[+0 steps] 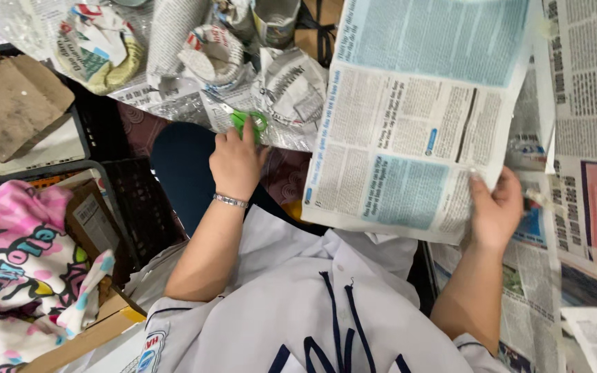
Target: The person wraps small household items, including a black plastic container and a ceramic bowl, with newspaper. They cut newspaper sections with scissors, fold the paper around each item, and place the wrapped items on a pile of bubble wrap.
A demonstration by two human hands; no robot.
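Observation:
My left hand, with a metal bracelet at the wrist, is closed on the green-handled scissors. The scissors lie at the edge of a pile of crumpled newspaper bundles, and their blades are hidden. My right hand pinches the lower right corner of a large newspaper sheet. The sheet is held flat in front of me, with blue-tinted blocks of print. The two hands are well apart, and my white hooded top fills the bottom of the view.
More newspaper sheets lie spread at the right. Brown cardboard sits at the upper left. A cardboard box holds a pink patterned cloth at the lower left. A black crate and a dark blue rounded object are below the left hand.

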